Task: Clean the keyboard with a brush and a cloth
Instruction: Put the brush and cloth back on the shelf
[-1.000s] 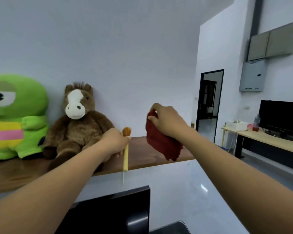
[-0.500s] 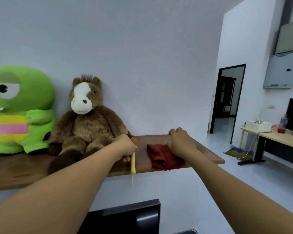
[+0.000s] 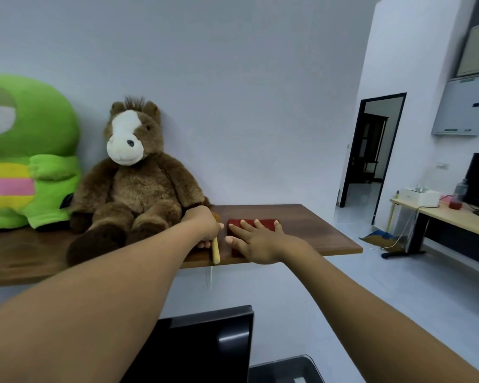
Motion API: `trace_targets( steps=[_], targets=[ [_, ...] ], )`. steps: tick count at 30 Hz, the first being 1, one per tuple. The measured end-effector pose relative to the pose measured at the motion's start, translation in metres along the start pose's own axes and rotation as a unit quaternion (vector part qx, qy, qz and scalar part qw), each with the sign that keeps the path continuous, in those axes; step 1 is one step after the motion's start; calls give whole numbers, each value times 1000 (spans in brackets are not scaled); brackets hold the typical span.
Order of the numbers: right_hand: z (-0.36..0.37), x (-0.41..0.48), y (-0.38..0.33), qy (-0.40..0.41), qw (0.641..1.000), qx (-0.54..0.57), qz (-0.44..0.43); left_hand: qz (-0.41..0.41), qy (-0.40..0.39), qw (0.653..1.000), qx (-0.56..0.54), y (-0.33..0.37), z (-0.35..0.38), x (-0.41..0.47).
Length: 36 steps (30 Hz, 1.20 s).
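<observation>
**Entry: two cleaning tools at the wooden shelf, both hands on them**

Landmark: wooden shelf, fixed to the wall.

- Brush: lies on the shelf near its front edge, just beside the cloth on the side toward the toys. Its long axis runs from wall to front edge. The brown bristle end points to the wall and the pale handle toward the person, and a thin clear tip hangs past the edge.
- Cloth: red and bunched flat on the shelf top, between the brush and the bare end of the shelf.
- Left hand: fingers curled round the upper part of the brush handle in a closed grip, knuckles up. The forearm reaches in low over the shelf edge.
- Right hand: palm down, with fingers straight and spread, pressing on the cloth without gripping it. The thumb points toward the brush.
- Brown horse toy and green toy: seated on the shelf, past the left hand.
- Dark monitor: below the shelf.
- Keyboard: not in view.

Judgement: each tool is already under its nearer hand, so no reach is left. The cloth needs the fingers to close before it can be lifted. The brush would come away along its handle, toward the person.
</observation>
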State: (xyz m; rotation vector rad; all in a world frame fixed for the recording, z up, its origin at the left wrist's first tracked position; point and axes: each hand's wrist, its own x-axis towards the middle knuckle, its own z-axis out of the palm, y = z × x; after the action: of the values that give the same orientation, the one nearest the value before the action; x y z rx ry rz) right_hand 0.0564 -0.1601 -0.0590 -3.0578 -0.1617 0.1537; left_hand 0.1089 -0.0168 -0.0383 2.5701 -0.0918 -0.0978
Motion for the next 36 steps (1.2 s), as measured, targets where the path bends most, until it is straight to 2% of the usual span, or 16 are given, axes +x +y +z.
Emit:
trace_targets(
  steps=[2,4,6,9,11,16,22,26,30,33,36],
  targets=[
    [-5,-2,5,59,996,72,-12,1,-12,1000,4,1,-2,-2],
    [-10,-7,15,156,979,129,-19,4,-23,1000,-2,1,-4,-2],
    [-13,-11,28,195,969,154,7,24,-10,1000,12,2,-5,-2],
    [-10,-12,41,166,972,161,41,88,34,995,38,6,-5,-3],
    [-4,-11,43,135,979,150,37,108,15,992,61,10,-3,-7],
    [5,-9,41,116,984,125,46,78,-67,994,33,18,3,-13],
    [4,-6,40,108,986,115,52,94,-89,989,65,22,0,-22],
    [6,0,44,97,987,113,61,76,-110,989,56,18,-5,-24],
    [5,0,45,89,989,101,64,87,-93,988,82,14,-6,-23],
    [1,-3,42,92,990,87,62,116,-39,989,87,11,-7,-16],
    [0,-3,40,94,990,82,66,150,-17,976,160,5,-3,-14]
  ],
)
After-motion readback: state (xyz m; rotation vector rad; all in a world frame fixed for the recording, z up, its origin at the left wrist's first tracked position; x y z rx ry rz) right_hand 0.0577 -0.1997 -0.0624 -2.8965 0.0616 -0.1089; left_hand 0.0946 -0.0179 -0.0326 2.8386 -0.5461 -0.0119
